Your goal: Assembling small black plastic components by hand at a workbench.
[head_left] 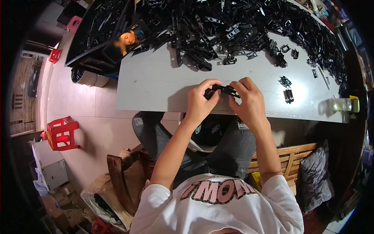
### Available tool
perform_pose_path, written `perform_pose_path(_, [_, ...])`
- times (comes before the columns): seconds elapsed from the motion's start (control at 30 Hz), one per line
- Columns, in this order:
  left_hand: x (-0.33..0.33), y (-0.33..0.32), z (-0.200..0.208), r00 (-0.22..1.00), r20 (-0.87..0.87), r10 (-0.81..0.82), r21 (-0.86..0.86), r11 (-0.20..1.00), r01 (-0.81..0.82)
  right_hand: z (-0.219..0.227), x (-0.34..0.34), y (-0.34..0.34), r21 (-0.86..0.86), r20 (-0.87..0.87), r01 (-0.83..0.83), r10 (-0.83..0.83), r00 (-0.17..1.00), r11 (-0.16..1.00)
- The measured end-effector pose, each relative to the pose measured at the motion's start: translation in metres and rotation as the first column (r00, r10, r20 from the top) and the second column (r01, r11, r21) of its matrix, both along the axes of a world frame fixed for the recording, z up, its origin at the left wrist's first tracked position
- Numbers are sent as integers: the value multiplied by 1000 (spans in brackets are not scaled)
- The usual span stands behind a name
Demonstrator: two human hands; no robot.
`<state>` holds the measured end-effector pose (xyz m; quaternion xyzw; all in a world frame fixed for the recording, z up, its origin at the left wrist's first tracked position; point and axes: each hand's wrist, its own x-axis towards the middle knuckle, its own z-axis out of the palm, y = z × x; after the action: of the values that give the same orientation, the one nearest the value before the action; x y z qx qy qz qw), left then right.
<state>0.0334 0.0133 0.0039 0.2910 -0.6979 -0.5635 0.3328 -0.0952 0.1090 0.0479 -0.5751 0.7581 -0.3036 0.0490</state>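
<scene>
At the table's front edge, my left hand (201, 102) pinches one end of a black plastic part (230, 91) between thumb and fingers. My right hand (248, 100) is closed on the other end, its thumb below and fingers above. The part is small and dark, with a slotted frame at the right; my fingers cover much of it. To the right lie two small groups of similar black parts, a loose one (285, 81) and a neatly lined-up one (288, 96).
A heap of black plastic parts (194, 46) covers the back of the grey-white table (150, 89). A clear jar (341, 104) stands at the right edge. A lit screen (131, 38) leans at the left by a black bin (87, 58). A red stool (63, 133) stands on the floor.
</scene>
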Motion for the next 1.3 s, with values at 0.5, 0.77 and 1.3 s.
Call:
perform_pose_path(0.5, [1, 1, -1, 999, -19, -46, -63, 997, 44, -8, 0, 8, 8, 214, -26, 23, 977, 1000])
perform_pose_path(0.77, [17, 0, 6, 967, -182, -177, 327, 917, 230, -16, 2, 20, 15, 539, -34, 20, 842, 999])
perform_pose_path(1.3, [17, -5, 1, 978, -142, -150, 176, 969, 174, -14, -138, 66, 135, -378, 490, -412, 829, 862])
